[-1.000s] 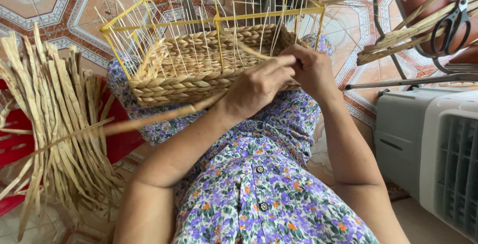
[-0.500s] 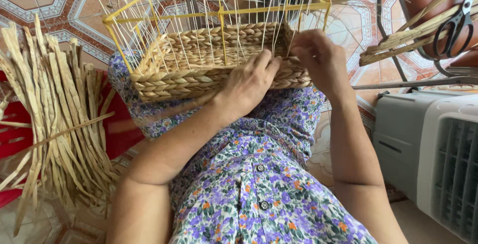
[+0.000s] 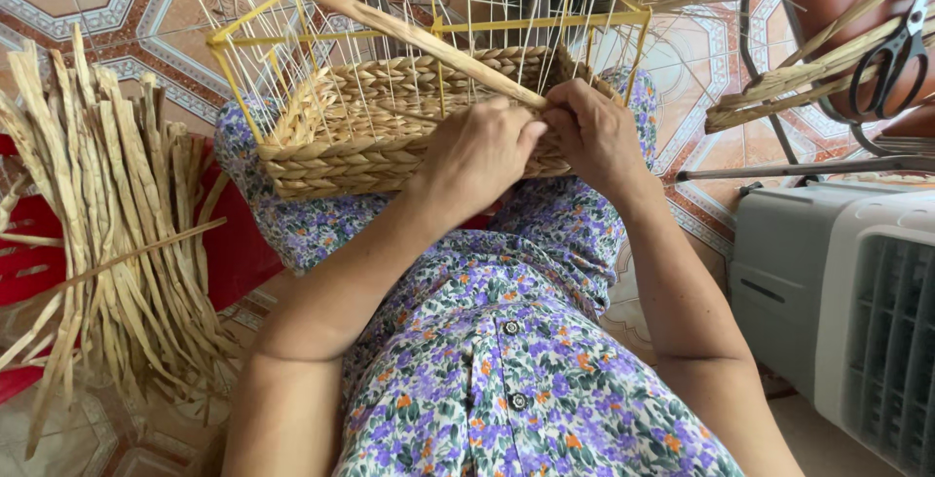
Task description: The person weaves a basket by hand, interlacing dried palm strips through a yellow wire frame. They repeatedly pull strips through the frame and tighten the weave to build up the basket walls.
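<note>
A half-woven straw basket (image 3: 331,161) on a yellow wire frame (image 3: 234,39) rests on my lap, with thin upright stakes rising from its woven wall. My left hand (image 3: 477,151) and my right hand (image 3: 594,131) meet at the basket's near wall. Both pinch one long dried straw strand (image 3: 390,24), which runs up and to the left across the frame. My floral dress (image 3: 506,360) fills the lower middle.
A bundle of dried straw strands (image 3: 107,234) lies at left over a red seat (image 3: 29,263). A grey fan heater (image 3: 847,292) stands at right. Black scissors (image 3: 891,54) and more strands rest on a metal-framed chair at top right. Patterned floor tiles lie beneath.
The long strand, which trailed down to the left a second ago, has been swung up across the frame. Both hands have come together at the basket's near wall.
</note>
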